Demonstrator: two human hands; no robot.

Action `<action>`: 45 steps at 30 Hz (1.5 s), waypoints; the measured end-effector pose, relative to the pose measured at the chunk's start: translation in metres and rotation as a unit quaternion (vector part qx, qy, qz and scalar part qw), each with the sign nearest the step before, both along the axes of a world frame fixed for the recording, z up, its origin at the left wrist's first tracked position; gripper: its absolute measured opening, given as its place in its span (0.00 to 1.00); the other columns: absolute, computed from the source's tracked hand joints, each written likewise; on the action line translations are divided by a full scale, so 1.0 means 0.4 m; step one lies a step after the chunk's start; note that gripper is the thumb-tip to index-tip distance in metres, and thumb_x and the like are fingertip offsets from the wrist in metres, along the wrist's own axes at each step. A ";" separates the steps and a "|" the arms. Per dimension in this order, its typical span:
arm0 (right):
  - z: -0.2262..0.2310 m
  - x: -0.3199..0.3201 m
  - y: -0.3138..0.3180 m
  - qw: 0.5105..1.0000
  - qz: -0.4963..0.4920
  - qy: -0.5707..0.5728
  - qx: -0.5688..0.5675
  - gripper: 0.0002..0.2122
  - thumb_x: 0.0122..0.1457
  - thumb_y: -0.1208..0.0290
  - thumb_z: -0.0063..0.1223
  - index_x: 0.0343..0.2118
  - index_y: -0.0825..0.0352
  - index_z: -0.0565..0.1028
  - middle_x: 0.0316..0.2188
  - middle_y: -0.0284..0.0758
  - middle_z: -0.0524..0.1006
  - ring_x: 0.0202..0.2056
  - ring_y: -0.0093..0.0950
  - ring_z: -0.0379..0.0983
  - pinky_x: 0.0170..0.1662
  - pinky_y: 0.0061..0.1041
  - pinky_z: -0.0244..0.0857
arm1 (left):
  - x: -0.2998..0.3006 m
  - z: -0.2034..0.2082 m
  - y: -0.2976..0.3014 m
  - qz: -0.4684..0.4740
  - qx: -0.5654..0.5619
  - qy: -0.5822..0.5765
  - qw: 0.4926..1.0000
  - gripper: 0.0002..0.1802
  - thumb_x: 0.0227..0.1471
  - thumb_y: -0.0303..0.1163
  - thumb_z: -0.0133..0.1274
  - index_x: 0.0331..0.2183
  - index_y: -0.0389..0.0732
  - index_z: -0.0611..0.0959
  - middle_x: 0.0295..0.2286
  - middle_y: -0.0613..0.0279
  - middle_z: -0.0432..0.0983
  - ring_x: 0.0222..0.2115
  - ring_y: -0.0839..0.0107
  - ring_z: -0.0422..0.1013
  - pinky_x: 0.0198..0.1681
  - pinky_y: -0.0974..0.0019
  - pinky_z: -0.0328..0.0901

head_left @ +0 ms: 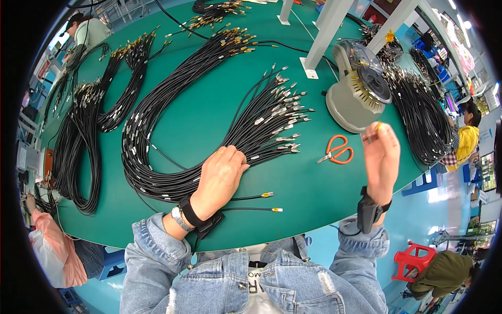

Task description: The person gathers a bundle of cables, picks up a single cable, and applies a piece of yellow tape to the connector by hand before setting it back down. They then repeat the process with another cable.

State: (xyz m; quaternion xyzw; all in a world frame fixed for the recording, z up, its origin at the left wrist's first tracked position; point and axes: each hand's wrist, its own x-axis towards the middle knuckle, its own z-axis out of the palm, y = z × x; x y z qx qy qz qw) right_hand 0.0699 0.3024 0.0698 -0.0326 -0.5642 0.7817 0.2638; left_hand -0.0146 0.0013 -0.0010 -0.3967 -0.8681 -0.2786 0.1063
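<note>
Left hand lies across cable bundle, curled fingertips partly lost among strands; from here can't tell if clamped or merely resting. Strands under palm hidden. Right hand raised near grey machine, thumb and fingertip together on small yellow piece, mostly covered, hard to make out. Bundle: slim black cables, U-bend on green table, white tags, silvery tips fanned rightward, far ends yellow-tagged.

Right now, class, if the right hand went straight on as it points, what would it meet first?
Likely the grey label dispenser, just ahead of the right hand, though depth is unclear and it might pass above.
</note>
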 end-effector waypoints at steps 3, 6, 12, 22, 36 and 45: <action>-0.025 0.018 -0.080 0.999 0.042 -0.028 -0.020 0.05 0.58 0.73 0.48 0.29 0.68 0.70 0.28 0.31 0.69 0.32 0.23 0.62 0.40 0.24 0.56 | 0.002 0.011 0.002 0.003 0.005 0.029 1.000 0.09 0.37 0.25 0.58 0.23 0.39 0.74 0.23 0.61 0.66 0.28 0.63 0.66 0.31 0.63 0.63; -0.074 0.018 -0.150 0.993 0.083 -0.068 -0.053 0.05 0.57 0.73 0.49 0.29 0.69 0.70 0.28 0.32 0.70 0.32 0.23 0.63 0.40 0.24 0.57 | 0.000 0.015 -0.003 0.000 -0.003 0.035 0.999 0.08 0.37 0.25 0.58 0.24 0.39 0.75 0.23 0.61 0.66 0.27 0.64 0.66 0.30 0.63 0.63; -0.146 0.020 -0.254 0.967 0.151 -0.163 -0.123 0.05 0.57 0.73 0.51 0.28 0.68 0.71 0.27 0.32 0.71 0.31 0.22 0.64 0.40 0.22 0.58 | -0.001 0.010 -0.005 -0.017 -0.003 0.038 0.999 0.09 0.37 0.25 0.57 0.28 0.39 0.78 0.24 0.62 0.66 0.27 0.65 0.65 0.30 0.64 0.63; -0.178 0.023 -0.264 0.959 0.153 -0.195 -0.140 0.04 0.56 0.73 0.52 0.28 0.68 0.72 0.25 0.31 0.71 0.30 0.22 0.64 0.39 0.22 0.59 | 0.003 0.016 -0.002 -0.004 -0.045 -0.014 0.999 0.11 0.38 0.25 0.59 0.30 0.39 0.78 0.27 0.62 0.68 0.31 0.64 0.65 0.35 0.63 0.62; -0.168 0.063 -0.178 0.977 0.052 -0.147 -0.146 0.04 0.56 0.73 0.52 0.28 0.68 0.71 0.24 0.31 0.70 0.29 0.22 0.64 0.38 0.22 0.59 | -0.012 0.028 0.165 -0.112 -0.057 0.008 0.992 0.11 0.39 0.26 0.59 0.29 0.39 0.75 0.31 0.60 0.68 0.35 0.61 0.64 0.38 0.62 0.61; -0.190 0.094 -0.235 0.979 0.042 -0.152 -0.132 0.04 0.56 0.75 0.51 0.29 0.69 0.71 0.26 0.31 0.70 0.30 0.21 0.64 0.38 0.21 0.59 | 0.039 0.041 0.178 -0.108 0.110 -0.093 0.984 0.11 0.41 0.24 0.58 0.32 0.38 0.77 0.24 0.61 0.72 0.23 0.66 0.69 0.25 0.66 0.63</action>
